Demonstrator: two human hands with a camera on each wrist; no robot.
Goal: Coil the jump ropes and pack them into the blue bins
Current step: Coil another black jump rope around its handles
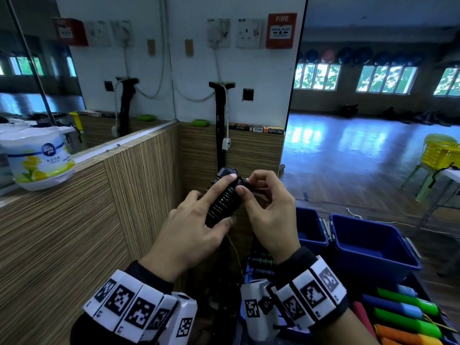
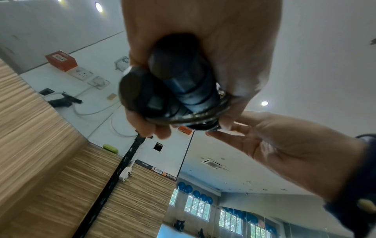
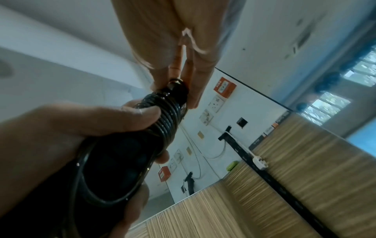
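Observation:
A black jump rope is held in front of me, its cord wound in tight turns round its two black handles. My left hand grips the bundle, index finger laid along the coils and thumb underneath. My right hand pinches the top end of the wound cord at the handle tips. A thin loose strand hangs down below the bundle. Two blue bins stand on the floor at the lower right; the nearer bin is partly hidden behind my right wrist.
A wood-panelled counter runs along the left with a white air freshener tub on top. Coloured rope handles lie in a tray at the bottom right. A yellow basket sits on a chair far right. Mirrors line the wall.

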